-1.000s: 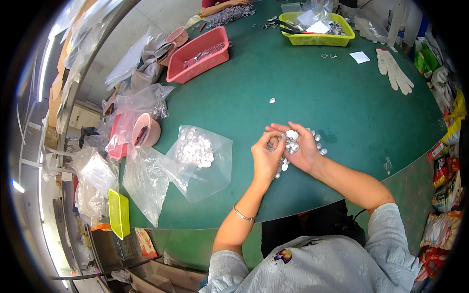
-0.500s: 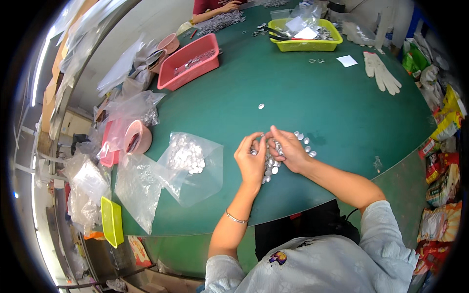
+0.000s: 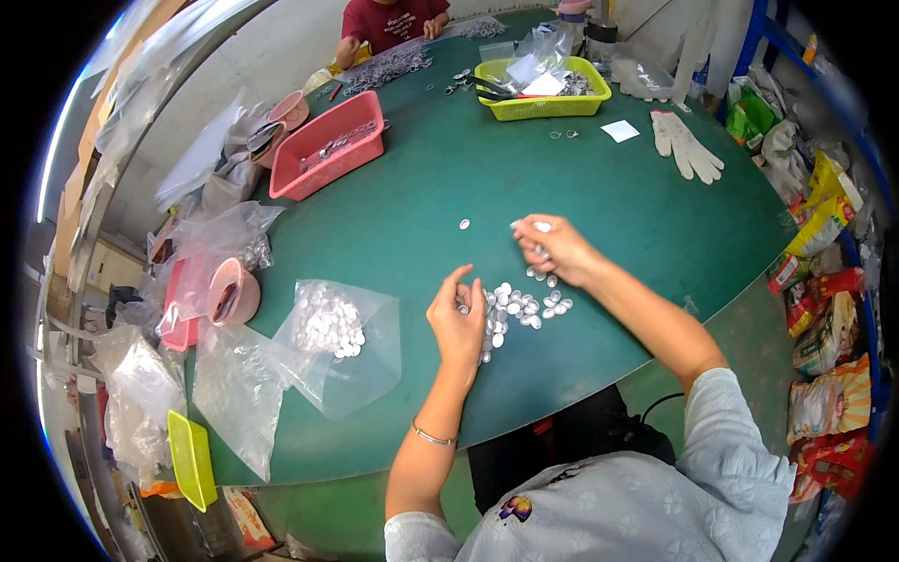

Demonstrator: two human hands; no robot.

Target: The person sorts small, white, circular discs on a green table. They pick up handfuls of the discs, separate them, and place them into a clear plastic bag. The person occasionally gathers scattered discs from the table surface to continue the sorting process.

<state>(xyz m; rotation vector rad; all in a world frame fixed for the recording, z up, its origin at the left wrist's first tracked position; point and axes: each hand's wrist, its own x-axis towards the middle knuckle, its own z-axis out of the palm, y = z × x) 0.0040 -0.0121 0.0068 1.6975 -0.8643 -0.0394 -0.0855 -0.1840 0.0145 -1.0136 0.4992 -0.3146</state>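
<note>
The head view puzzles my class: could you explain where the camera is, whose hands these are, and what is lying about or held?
There is no machine: these are a person's own bare hands. The camera, worn on that person's head, looks down; its fisheye lens bends straight edges.

On the green table lies a loose cluster of small silvery oval pieces, with more in or on a clear plastic bag to the left. Farther off are a pink tray, a yellow basket and a white glove.

The right hand holds a few pieces above the table. The left hand curls beside the cluster; whether it grips any is unclear. Another person is across the table.
</note>
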